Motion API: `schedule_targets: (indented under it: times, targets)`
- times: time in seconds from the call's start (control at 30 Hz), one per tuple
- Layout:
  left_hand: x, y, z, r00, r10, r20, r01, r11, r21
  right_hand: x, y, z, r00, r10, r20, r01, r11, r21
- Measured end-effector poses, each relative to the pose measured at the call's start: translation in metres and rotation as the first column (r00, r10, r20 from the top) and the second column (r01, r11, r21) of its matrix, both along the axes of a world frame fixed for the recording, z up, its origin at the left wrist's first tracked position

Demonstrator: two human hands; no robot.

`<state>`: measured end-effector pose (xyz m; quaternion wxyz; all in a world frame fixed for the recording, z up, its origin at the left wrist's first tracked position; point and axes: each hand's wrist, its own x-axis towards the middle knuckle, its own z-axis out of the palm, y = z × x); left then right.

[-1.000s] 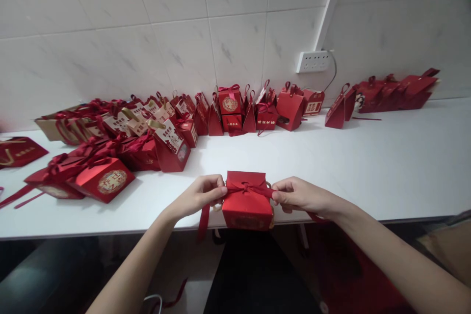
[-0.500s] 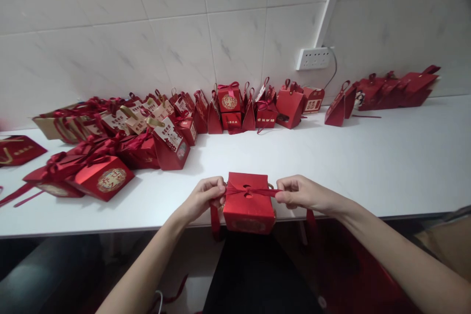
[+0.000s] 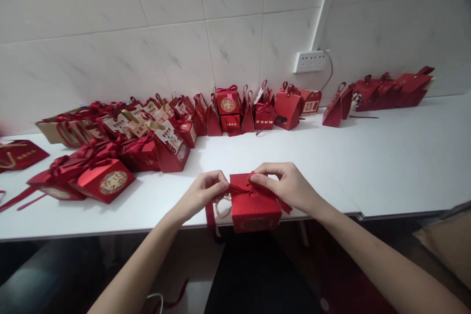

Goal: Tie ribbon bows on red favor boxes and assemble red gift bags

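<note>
In front of me a red gift box (image 3: pixel 255 213) sits at the table's front edge, with a red ribbon (image 3: pixel 240 190) crossed over its lid. My left hand (image 3: pixel 210 190) is closed at the box's left side, pinching one end of the ribbon. My right hand (image 3: pixel 285 184) is above the lid's right half, thumb and fingers pinched on a ribbon fold near the crossing. A ribbon tail hangs below that hand. A gold twisted cord handle (image 3: pixel 222 207) sticks out at the box's left side.
The white table (image 3: pixel 397 157) runs along a tiled wall. Several red gift boxes (image 3: pixel 114 181) with ribbons crowd the left, and more red boxes (image 3: pixel 287 108) line the wall. A power socket (image 3: pixel 309 61) is on the wall. A cardboard box (image 3: pixel 449 240) stands at lower right.
My right hand has moved left from beside the box to over the lid, bringing its ribbon end to the crossing. The left hand still pinches its end, and the box has turned slightly.
</note>
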<state>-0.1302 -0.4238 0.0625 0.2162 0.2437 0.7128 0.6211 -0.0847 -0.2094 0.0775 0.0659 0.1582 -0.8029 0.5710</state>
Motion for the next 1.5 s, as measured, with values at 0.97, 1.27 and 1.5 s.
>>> schedule_targets:
  times: [0.97, 1.27, 1.5]
  targets:
    - [-0.034, 0.044, 0.082, 0.655, -0.452, -0.605, 0.051, 0.826, -0.561, -0.007, -0.012, -0.017, 0.997, -0.034, 0.068, 0.041, 0.994, -0.098]
    - [-0.043, 0.031, 0.030, 0.806, -0.276, -0.524, 0.027, 0.901, -0.434, -0.014, -0.009, -0.027, 0.998, -0.053, 0.041, 0.059, 0.986, -0.154]
    - [-0.016, 0.023, 0.030, 0.815, -0.290, -0.502, 0.078, 0.913, -0.400, -0.015, -0.012, -0.027, 0.994, -0.105, 0.021, 0.107, 0.983, -0.146]
